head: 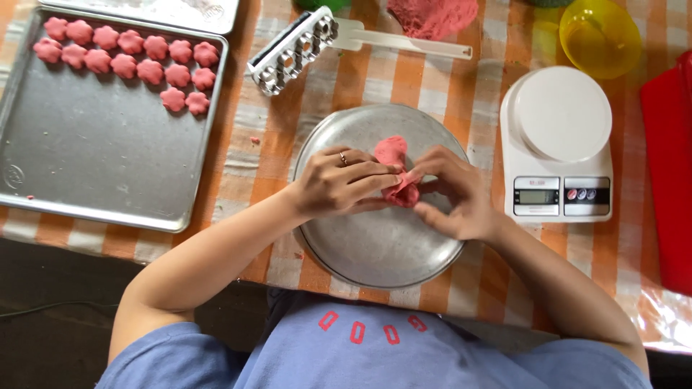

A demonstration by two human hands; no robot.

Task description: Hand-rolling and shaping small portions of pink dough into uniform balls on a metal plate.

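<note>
Both hands meet over the round metal plate (375, 252), which sits near the front edge of the checked worktop (461, 94). The left hand (339, 184) and the right hand (454, 191) have their fingers closed in a pinching grip on a piece of pink dough (395, 162), held just above the plate's middle; most of the plate around it is bare. How the fingertips sit under the dough is hidden by the dough itself and the knuckles. To the left, well apart, a metal baking tray (94, 166) carries rows of pink flower-shaped pieces (130, 54) along its far edge, with the rest of it bare. A white roller cutter (295, 50) lies beyond the plate. A white kitchen scale (559, 144) stands just beside the right hand. A yellow bowl (600, 36), a pink dough heap (432, 16) and a red sheet (670, 180) are cut off by the frame edges.
</note>
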